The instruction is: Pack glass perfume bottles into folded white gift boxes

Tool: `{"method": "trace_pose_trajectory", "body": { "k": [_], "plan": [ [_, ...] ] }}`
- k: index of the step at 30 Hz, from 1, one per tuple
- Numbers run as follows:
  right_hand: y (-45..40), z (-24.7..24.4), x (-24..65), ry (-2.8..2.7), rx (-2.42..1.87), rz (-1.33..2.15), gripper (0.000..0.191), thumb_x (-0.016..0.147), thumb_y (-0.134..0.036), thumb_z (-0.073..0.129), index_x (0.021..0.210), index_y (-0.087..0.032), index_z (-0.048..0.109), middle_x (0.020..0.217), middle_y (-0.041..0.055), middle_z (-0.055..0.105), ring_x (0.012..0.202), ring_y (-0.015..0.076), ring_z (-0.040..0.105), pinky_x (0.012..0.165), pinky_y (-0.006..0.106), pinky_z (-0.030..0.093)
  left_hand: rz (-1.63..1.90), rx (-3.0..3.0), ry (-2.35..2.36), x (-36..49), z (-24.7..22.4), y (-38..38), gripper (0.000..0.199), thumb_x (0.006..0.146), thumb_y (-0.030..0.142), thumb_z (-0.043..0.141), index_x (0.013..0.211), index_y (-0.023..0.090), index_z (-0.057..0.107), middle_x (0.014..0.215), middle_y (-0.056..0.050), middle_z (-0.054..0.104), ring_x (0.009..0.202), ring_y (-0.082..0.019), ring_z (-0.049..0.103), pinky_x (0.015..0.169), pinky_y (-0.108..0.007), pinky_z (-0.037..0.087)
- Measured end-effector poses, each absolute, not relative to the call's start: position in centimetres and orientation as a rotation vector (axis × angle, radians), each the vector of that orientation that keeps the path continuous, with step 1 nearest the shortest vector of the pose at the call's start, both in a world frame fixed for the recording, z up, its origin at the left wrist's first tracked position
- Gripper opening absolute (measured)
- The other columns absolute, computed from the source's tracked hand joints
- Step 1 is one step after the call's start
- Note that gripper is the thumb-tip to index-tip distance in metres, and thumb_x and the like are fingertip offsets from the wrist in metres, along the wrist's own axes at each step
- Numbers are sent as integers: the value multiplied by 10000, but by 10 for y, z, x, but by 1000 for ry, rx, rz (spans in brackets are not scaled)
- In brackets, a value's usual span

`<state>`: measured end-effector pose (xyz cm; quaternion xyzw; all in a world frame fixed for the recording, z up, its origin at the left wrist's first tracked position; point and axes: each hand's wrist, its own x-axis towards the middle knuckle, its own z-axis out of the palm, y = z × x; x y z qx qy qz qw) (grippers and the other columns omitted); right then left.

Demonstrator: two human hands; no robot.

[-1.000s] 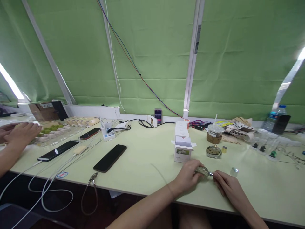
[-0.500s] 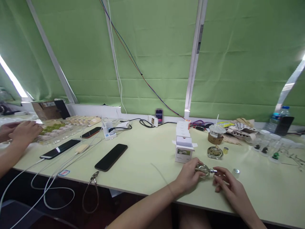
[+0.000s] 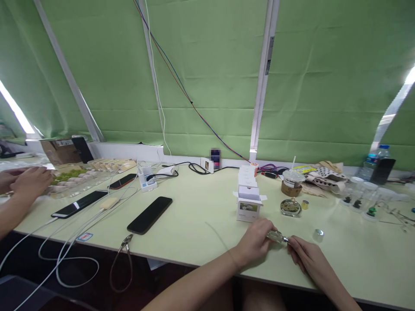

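Observation:
My left hand [image 3: 256,239] is closed round a small clear glass perfume bottle [image 3: 275,236], which lies on its side just over the table, narrow edge showing. With fingers pinched together, my right hand [image 3: 304,255] grips the silver neck end of the bottle; the fingertips hide its very tip. A silver cap [image 3: 318,235] rests on the table beyond my right hand. Behind the bottle stands a second round perfume bottle [image 3: 291,207], with a gold cap [image 3: 305,204] beside it. An open white box [image 3: 248,211] with a flower picture is just past my left hand.
Several white boxes [image 3: 247,177] line up behind the open one. A plastic cup [image 3: 292,183] with a straw and clear domed containers [image 3: 369,203] stand right. Phones [image 3: 150,215], white cables [image 3: 63,259] and another person's hands [image 3: 29,181] are left.
My right hand's fingers have closed together on the bottle's neck. The bottle has turned so its narrow side shows. The view has shifted slightly.

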<state>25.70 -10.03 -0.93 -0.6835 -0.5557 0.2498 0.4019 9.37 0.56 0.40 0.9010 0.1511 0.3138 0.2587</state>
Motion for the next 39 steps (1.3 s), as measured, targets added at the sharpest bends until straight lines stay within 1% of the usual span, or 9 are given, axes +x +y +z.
{"method": "trace_pose_trajectory", "body": {
  "k": [7, 9, 12, 21, 25, 28, 31, 35, 39],
  "plan": [
    [-101, -13, 259, -1326, -1706, 613, 538, 869, -631, 284, 648, -213, 541, 418, -42, 468, 406, 139, 479, 474, 245, 391, 821, 2360, 435, 94, 6, 4, 230, 771, 75, 564, 971, 189, 550, 937, -43, 607, 883, -191, 550, 800, -267, 416],
    [-103, -11, 256, -1245, -1660, 617, 519, 869, -624, 287, 885, -199, 585, 493, -37, 521, 401, 138, 477, 419, 238, 373, 826, 2310, 448, 95, 6, 3, 226, 780, 100, 578, 984, 192, 547, 941, -38, 609, 880, -188, 554, 805, -266, 417],
    [-105, -8, 252, -1192, -1586, 573, 508, 860, -593, 353, 1172, -209, 468, 587, -44, 558, 379, 129, 470, 387, 236, 386, 870, 2220, 483, 96, 5, 4, 222, 783, 128, 605, 985, 197, 544, 946, -27, 613, 888, -185, 558, 806, -266, 416],
    [-103, -19, 256, -1395, -1688, 439, 247, 889, -414, 335, 788, -248, 488, 480, -64, 521, 368, 130, 467, 457, 238, 408, 811, 2202, 482, 96, 7, 0, 232, 770, 154, 639, 983, 192, 554, 936, -27, 628, 874, -188, 565, 798, -270, 420],
    [-102, -23, 259, -1403, -1787, 371, 253, 905, -396, 302, 928, -243, 502, 533, -49, 540, 397, 151, 500, 469, 262, 436, 820, 2180, 516, 95, 8, -2, 239, 761, 156, 649, 976, 195, 553, 925, -24, 634, 858, -185, 568, 779, -263, 427],
    [-100, -24, 266, -1372, -1819, -36, 279, 905, -368, 307, 969, -210, 528, 784, 62, 598, 696, 221, 619, 647, 336, 505, 858, 2154, 556, 95, 6, -3, 249, 758, 163, 661, 977, 199, 549, 936, -23, 639, 877, -188, 573, 785, -264, 424],
    [-102, -24, 282, -1341, -1895, -560, 360, 898, -350, 321, 1048, -155, 584, 1007, 174, 528, 920, 317, 569, 758, 444, 485, 861, 2143, 593, 95, 4, -2, 268, 757, 178, 669, 991, 205, 540, 940, -24, 642, 872, -191, 575, 770, -268, 426],
    [-105, -30, 308, -1377, -2170, -833, 401, 906, -347, 322, 1168, -190, 583, 1143, 197, 506, 848, 343, 569, 644, 474, 483, 858, 2142, 602, 96, 4, -2, 274, 750, 179, 679, 986, 205, 542, 933, -25, 646, 856, -190, 578, 759, -267, 431],
    [-104, -35, 312, -1493, -2112, -497, 343, 922, -310, 281, 1017, -199, 591, 1063, 132, 569, 738, 252, 625, 565, 368, 506, 863, 2146, 611, 96, 4, -3, 275, 740, 186, 691, 980, 197, 558, 927, -34, 665, 849, -196, 594, 753, -269, 441]
  ]
}}
